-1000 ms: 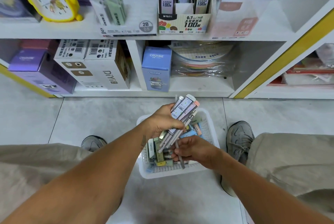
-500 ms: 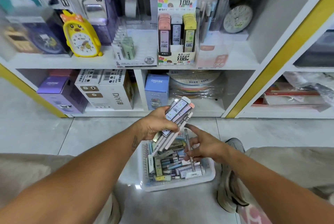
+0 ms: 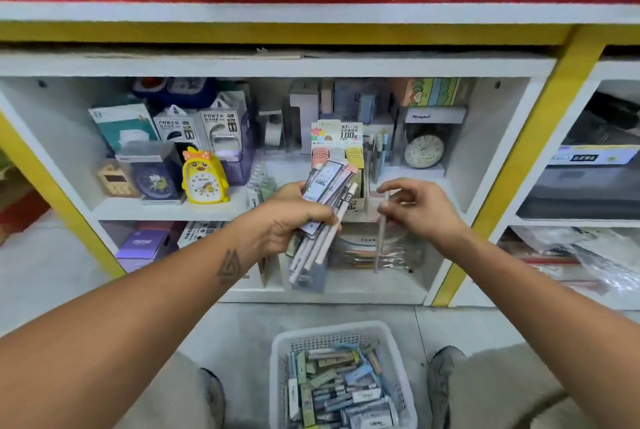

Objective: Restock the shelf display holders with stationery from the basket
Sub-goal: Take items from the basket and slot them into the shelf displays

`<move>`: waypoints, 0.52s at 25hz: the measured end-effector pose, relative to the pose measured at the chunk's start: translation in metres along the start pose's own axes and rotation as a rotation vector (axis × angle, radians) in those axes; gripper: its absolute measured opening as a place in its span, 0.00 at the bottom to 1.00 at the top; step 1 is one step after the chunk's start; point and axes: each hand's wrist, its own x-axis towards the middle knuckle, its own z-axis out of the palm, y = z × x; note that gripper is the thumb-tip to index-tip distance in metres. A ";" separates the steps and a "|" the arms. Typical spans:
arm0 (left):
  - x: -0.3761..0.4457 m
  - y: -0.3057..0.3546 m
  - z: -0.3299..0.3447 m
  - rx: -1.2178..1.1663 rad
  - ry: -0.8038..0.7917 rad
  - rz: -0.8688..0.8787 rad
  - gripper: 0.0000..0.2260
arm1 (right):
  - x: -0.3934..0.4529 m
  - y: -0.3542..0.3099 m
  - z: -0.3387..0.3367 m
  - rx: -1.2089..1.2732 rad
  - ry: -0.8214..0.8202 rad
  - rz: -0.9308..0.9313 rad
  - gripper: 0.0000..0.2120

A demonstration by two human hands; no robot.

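My left hand (image 3: pixel 292 220) grips a bundle of lead-refill packs and pens (image 3: pixel 323 200), raised in front of the shelf. My right hand (image 3: pixel 420 208) pinches a single thin grey pen (image 3: pixel 381 238) that hangs downward. Behind the bundle stands the cardboard lead display holder (image 3: pixel 337 137), with pink, grey and yellow rows. A clear pen holder (image 3: pixel 379 151) with upright pens is just to its right. The white plastic basket (image 3: pixel 280 359) sits on the floor between my feet, full of packs and pens.
A yellow duck clock (image 3: pixel 204 177), power bank boxes (image 3: pixel 194 127) and a round clock (image 3: pixel 424 151) share the shelf. Boxes fill the lower shelf. Yellow uprights (image 3: pixel 519 165) frame the bay. My shoes (image 3: pixel 443 380) flank the basket.
My view tilted up from the basket to the shelf. Both hands rose from the basket toward the display holder; my right hand lifted one pen out.
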 end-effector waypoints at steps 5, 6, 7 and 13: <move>0.020 0.041 0.001 -0.162 0.094 0.022 0.13 | 0.045 -0.048 -0.042 -0.147 0.403 -0.203 0.06; 0.028 0.044 0.003 -0.180 0.115 0.017 0.14 | 0.053 -0.050 -0.047 -0.211 0.450 -0.224 0.06; 0.037 0.046 0.005 -0.199 0.131 0.015 0.15 | 0.061 -0.050 -0.049 -0.261 0.469 -0.236 0.05; 0.078 0.036 0.012 -0.224 0.141 0.020 0.19 | 0.096 -0.014 -0.033 -0.551 0.329 -0.349 0.09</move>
